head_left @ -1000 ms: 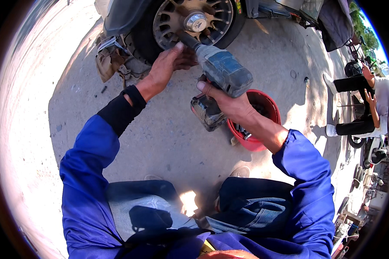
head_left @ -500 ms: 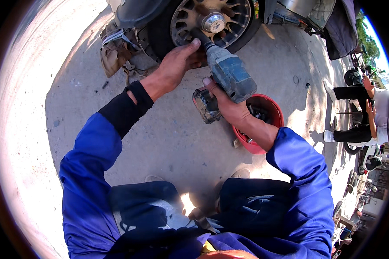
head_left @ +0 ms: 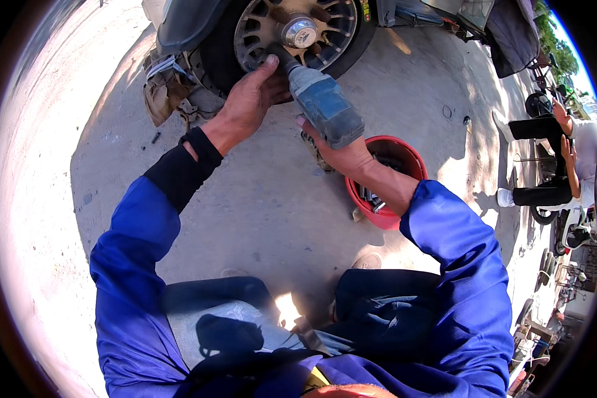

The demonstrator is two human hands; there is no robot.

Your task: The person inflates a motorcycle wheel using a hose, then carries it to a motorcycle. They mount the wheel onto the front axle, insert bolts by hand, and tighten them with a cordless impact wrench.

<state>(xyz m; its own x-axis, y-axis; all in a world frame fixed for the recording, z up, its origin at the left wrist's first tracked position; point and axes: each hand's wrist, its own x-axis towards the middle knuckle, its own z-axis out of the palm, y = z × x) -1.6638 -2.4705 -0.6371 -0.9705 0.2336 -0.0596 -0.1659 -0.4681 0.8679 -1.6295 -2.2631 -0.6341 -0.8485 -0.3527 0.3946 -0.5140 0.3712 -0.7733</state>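
Observation:
A blue and grey cordless impact wrench (head_left: 326, 109) points at the lower part of a spoked wheel (head_left: 300, 33) with a silver centre cap. My right hand (head_left: 341, 154) is closed round its handle, mostly hidden under the tool's body. The battery (head_left: 317, 152) shows partly beside that hand. My left hand (head_left: 249, 103) is cupped at the wrench's dark nose (head_left: 282, 56), thumb up on its left side. The fingers of that hand are partly hidden behind the tool. At the wheel, the nose's tip meets the spokes near the hub; what it sits on there is hidden.
A red bucket (head_left: 404, 159) with metal parts stands beside my right forearm. Brown cloth (head_left: 162, 93) lies left of the tyre (head_left: 215, 56). A dark fender (head_left: 189, 25) overhangs the tyre. Far right, a person (head_left: 544, 159) sits near parked motorcycles.
In the picture, the wheel, wrench, bucket and both hands have shifted left and slightly up together. The wrench's nose stays at the wheel, and its battery is now more covered.

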